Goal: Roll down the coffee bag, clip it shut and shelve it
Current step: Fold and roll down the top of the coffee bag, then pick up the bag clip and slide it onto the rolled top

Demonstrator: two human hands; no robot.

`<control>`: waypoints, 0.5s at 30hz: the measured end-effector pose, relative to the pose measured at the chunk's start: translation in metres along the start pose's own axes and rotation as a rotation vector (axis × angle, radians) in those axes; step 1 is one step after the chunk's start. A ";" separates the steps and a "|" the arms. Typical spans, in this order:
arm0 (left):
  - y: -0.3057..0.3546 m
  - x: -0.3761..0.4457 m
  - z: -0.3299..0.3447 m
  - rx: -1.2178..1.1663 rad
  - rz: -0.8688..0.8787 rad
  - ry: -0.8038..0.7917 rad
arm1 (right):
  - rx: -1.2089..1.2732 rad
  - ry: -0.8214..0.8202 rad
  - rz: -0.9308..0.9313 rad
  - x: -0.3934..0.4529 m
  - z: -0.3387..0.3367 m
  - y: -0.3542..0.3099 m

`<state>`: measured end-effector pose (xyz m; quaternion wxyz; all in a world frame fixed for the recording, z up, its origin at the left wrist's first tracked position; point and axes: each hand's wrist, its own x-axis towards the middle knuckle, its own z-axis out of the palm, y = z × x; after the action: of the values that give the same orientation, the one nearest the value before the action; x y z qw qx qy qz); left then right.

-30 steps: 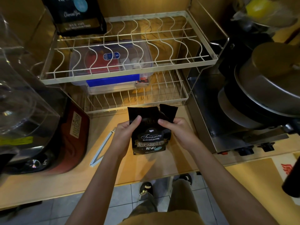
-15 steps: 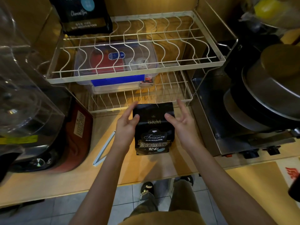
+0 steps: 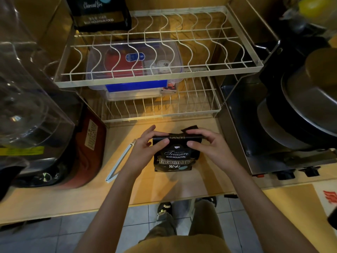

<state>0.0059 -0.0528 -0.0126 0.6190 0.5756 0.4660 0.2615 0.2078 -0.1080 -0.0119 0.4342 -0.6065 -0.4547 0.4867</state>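
A small black coffee bag (image 3: 175, 157) with "Treasure Blue Mountain" print stands on the wooden counter, its top folded over into a roll. My left hand (image 3: 144, 147) pinches the left end of the fold and my right hand (image 3: 206, 145) pinches the right end. A torn corner of the bag sticks up behind my right fingers. A long pale blue sealing clip (image 3: 120, 161) lies open on the counter just left of my left wrist. The two-tier wire rack (image 3: 156, 81) stands behind the bag.
A larger black coffee bag (image 3: 100, 13) stands on the rack's upper tier at back left. A clear plastic box with a blue latch (image 3: 135, 73) sits on the lower tier. A clear-lidded appliance (image 3: 32, 99) is at left, stacked metal pans (image 3: 300, 99) at right.
The bag's open top was flattened between both hands and has now been folded down into a roll. Both hands have closed on the ends of the fold.
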 end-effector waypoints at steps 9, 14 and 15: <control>-0.002 0.003 0.010 -0.181 0.012 0.124 | 0.091 0.036 0.007 0.003 0.001 0.008; -0.001 0.006 0.014 -0.226 -0.001 0.195 | 0.204 0.111 0.037 0.006 0.009 0.010; 0.000 0.006 0.015 -0.220 0.002 0.196 | 0.208 0.117 0.037 0.006 0.009 0.011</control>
<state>0.0216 -0.0549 -0.0157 0.6298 0.4764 0.4919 0.3666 0.2006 -0.1031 -0.0250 0.5115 -0.5938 -0.3641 0.5032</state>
